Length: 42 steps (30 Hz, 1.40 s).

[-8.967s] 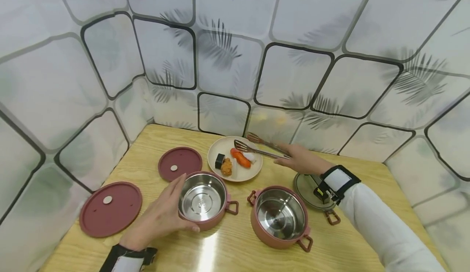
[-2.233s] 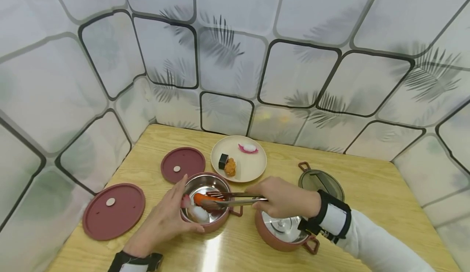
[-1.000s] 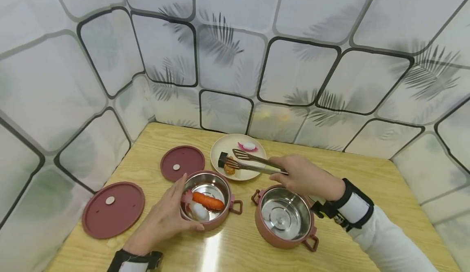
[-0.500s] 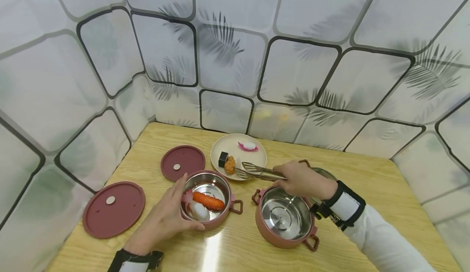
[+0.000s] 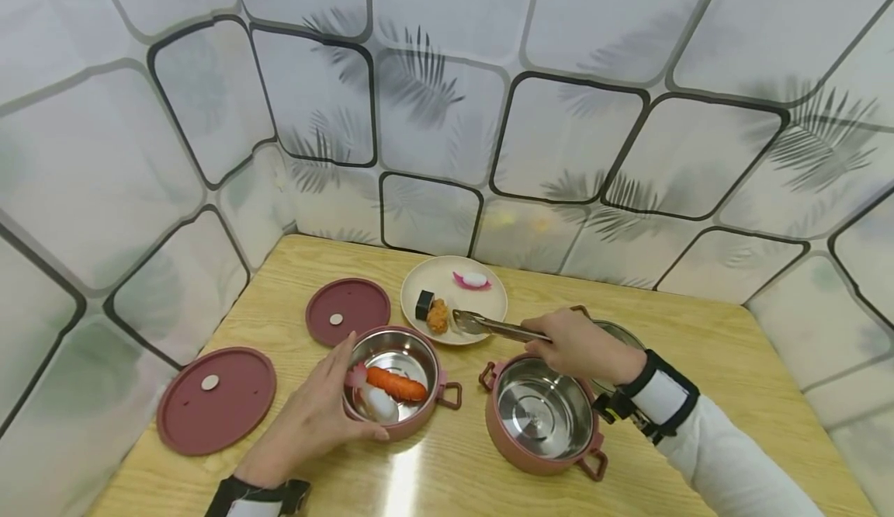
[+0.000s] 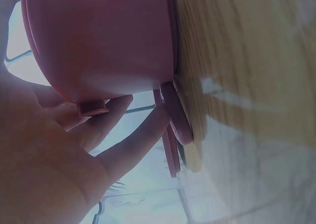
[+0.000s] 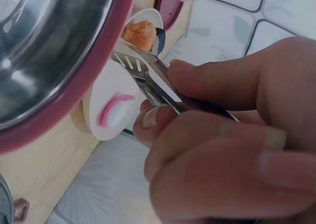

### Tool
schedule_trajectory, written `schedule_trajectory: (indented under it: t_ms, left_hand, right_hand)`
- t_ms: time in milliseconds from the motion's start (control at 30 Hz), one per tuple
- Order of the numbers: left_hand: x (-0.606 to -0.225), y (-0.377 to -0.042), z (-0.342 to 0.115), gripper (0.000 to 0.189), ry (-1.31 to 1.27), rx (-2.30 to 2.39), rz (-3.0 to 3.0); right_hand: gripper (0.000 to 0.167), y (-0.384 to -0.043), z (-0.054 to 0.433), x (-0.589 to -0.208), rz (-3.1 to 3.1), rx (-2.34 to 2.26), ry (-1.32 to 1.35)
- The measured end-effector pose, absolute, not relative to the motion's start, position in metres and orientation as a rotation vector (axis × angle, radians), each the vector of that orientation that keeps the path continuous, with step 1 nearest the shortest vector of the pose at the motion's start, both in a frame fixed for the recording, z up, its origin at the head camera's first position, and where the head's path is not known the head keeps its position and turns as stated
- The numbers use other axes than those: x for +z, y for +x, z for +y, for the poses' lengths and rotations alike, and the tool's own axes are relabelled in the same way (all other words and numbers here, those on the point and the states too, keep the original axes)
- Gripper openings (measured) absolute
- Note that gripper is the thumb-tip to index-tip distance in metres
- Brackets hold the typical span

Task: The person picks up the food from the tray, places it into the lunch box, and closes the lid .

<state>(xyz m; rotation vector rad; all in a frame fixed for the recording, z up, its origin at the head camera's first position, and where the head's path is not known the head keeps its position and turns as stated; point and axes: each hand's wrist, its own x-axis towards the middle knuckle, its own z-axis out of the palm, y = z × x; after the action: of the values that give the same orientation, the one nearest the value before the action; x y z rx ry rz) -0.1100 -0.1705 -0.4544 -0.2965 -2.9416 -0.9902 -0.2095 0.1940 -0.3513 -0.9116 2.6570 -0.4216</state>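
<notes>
My left hand holds the side of the left pink pot, thumb at its front and fingers behind. In that pot lie an orange-red sausage-shaped piece and a white rounded piece with pink beside it. My right hand grips metal tongs, slotted tips low over the near right part of the beige plate. A brown fried chunk and a black block sit just left of the tips. I cannot tell whether the tongs pinch anything.
A pink-and-white piece lies at the plate's back. The right pink pot, with no food in it, stands below my right wrist; a glass lid is partly hidden behind it. Two maroon lids lie at the left.
The sausage-shaped piece went from plate to left pot, and the tongs let it go. They then swung back to the plate, and their spread arms closed together. The left hand stayed on its pot.
</notes>
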Motion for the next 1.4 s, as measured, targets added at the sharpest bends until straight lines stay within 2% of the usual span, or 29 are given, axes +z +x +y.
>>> schedule_trajectory:
  t_ms: [200,433,767,1100,1400]
  left_hand:
    - [-0.454,-0.110,-0.171,0.141,-0.290,-0.995,-2.939]
    - [-0.456,-0.109,-0.171,0.140,-0.304,-0.982,-2.922]
    - [-0.457,-0.109,-0.170,0.140,-0.313,-0.973,-2.917]
    - [-0.458,-0.109,-0.171,0.139,-0.329,-0.971,-2.899]
    - [-0.457,-0.109,-0.171,0.140,-0.322,-0.970,-2.905]
  right_hand:
    - [0.012,-0.213,0.194,-0.350,2.709,-0.426,-0.951]
    - [0.006,-0.215,0.190,-0.355,2.735,-0.402,-0.927]
    - [0.018,-0.214,0.179,-0.355,2.795,-0.304,-0.891]
    - [0.011,-0.216,0.184,-0.360,2.796,-0.279,-0.860]
    - [0.019,-0.223,0.179,-0.370,2.868,-0.323,-0.892]
